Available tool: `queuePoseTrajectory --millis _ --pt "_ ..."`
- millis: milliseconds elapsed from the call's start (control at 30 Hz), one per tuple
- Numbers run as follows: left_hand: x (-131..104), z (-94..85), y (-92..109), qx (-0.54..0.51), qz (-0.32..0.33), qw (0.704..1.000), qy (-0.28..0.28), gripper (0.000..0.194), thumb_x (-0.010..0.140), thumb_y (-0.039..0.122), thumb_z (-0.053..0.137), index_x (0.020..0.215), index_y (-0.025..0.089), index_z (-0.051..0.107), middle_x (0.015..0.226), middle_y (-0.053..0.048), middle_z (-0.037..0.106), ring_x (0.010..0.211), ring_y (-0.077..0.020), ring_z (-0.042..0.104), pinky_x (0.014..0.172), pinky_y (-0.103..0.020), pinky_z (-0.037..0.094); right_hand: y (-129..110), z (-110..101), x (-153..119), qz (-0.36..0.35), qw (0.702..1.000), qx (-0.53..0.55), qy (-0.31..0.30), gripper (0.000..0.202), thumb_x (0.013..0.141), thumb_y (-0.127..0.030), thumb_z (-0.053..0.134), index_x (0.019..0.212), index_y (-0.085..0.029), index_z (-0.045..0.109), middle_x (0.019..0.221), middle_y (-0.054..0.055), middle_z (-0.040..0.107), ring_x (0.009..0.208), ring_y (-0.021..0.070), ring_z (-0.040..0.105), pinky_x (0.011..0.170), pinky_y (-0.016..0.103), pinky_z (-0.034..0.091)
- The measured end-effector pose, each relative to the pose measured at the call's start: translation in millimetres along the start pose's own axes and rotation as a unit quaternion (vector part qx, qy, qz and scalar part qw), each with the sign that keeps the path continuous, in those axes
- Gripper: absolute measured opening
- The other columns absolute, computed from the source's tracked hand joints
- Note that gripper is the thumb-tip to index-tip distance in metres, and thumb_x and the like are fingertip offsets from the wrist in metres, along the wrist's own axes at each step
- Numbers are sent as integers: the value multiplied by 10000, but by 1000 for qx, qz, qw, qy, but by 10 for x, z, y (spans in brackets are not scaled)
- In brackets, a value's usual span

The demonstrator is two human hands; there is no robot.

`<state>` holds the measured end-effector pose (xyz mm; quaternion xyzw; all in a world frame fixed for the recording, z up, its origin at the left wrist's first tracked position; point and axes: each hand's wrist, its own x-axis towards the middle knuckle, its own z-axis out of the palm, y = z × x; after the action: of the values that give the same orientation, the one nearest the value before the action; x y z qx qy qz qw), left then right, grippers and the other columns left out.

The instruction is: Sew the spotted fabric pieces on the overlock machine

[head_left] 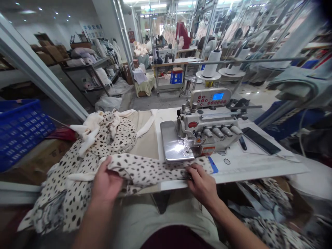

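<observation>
A strip of white fabric with dark spots (153, 169) stretches between my two hands along the table's front edge. My left hand (107, 180) is closed on its left end, the thumb on top. At the other end, my right hand (201, 181) pinches the fabric's lower edge; something small and dark shows at its fingertips, too small to name. Just behind the strip stands a sewing machine (207, 124), its lamp lighting the metal plate (169, 141). A pile of the same spotted fabric (109, 138) with cream bands lies left of the machine and hangs over the edge.
Right of the machine lie a black phone (260, 140), a small dark blue tool (242, 142) and a black ring (227, 161). A blue basket (23, 128) stands on a cardboard box at left. More spotted fabric (280, 231) fills a box below right. Thread cones (212, 64) stand behind.
</observation>
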<state>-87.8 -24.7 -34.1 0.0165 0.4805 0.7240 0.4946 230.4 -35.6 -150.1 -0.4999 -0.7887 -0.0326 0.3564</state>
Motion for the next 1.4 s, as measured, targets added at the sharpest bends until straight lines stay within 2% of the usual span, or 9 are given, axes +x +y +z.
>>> queuePoseTrajectory --millis 133,300,400,500,633,733,1000,1133,1400 --pt "27 52 157 -8 92 995 -36 130 836 183 600 939 157 674 867 -27 726 846 -154 679 833 -287 572 8 -51 92 28 997 69 3 295 809 -96 541 1043 -191 694 977 100 703 819 218 679 662 284 535" --pt "-260 295 -282 174 97 963 -179 224 710 276 800 792 159 627 715 21 666 610 -106 605 606 -210 521 -463 -174 384 115 921 372 13 110 905 -223 612 991 -228 680 895 59 707 800 199 667 718 305 537" --pt "-481 448 -548 341 99 877 -324 239 775 373 771 773 157 668 701 6 655 627 -122 600 609 -218 499 -714 -210 572 170 869 465 16 249 834 -328 729 1053 -222 673 915 52 722 749 194 664 653 287 539" --pt "-570 562 -631 446 147 775 -424 292 925 408 590 856 167 739 856 -48 706 820 -175 646 751 -255 509 -779 -205 700 225 855 464 45 294 747 -342 801 979 -206 684 837 26 723 721 190 652 660 276 533" --pt "-478 684 -559 501 290 695 -427 194 918 342 597 927 194 721 973 -67 696 936 -201 632 864 -299 484 -683 -222 747 258 853 453 34 138 849 -324 684 857 -187 700 754 6 683 692 170 604 659 264 496" --pt "-349 771 -510 521 310 651 -457 193 848 333 690 984 198 667 1016 -61 677 947 -200 614 875 -307 471 -612 -269 735 249 850 463 9 187 892 -345 639 824 -181 699 733 1 651 684 163 575 645 259 469" --pt "-127 924 -525 499 160 643 -558 243 834 376 710 921 174 605 795 -1 584 693 -117 517 638 -218 421 -574 -251 680 282 821 493 58 207 837 -358 711 944 -204 624 833 12 661 727 169 604 676 269 499" --pt "-146 940 -530 513 114 636 -565 222 826 370 707 900 163 675 744 -6 584 648 -111 487 582 -202 403 -552 -231 641 269 836 470 84 169 837 -314 707 845 -207 575 771 -6 620 684 147 575 645 256 480" --pt "-201 932 -546 500 126 681 -520 257 774 397 761 821 145 743 780 -57 672 681 -142 563 614 -230 444 -492 -316 677 295 797 526 -30 226 797 -373 743 852 -189 624 679 -41 563 568 113 480 541 234 400"
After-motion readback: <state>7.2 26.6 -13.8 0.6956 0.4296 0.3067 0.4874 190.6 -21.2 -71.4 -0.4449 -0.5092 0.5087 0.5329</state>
